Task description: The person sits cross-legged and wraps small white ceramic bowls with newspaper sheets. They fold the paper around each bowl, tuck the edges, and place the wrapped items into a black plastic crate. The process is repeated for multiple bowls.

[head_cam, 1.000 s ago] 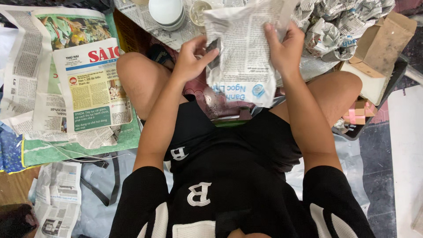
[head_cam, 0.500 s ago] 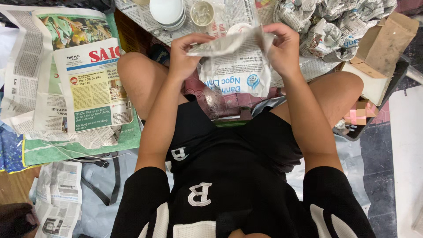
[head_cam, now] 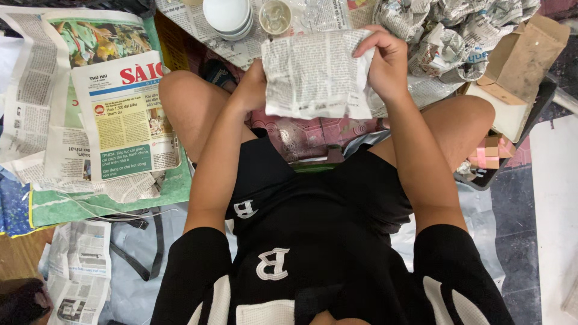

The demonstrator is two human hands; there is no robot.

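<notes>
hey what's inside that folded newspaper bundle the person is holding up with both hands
Nothing inside shows. The newspaper bundle is folded shut, gripped by the left hand and right hand, so only printed paper is visible. Whatever it wraps is covered. White bowls and a glass cup sit beyond it.

Ahead: bowls (head_cam: 227, 17), cup (head_cam: 276, 16), wrapped bundles (head_cam: 448, 30) crowd floor. Right blocked by box (head_cam: 521, 54). Left: flat newspapers (head_cam: 114, 108), passable.

Newspaper-wrapped bundle (head_cam: 316, 75) — grey newsprint, creased, folded flat-sided; held upright between both hands; left hand (head_cam: 253, 84) behind its left edge; right hand (head_cam: 385, 63) pinching its top-right corner.
</notes>
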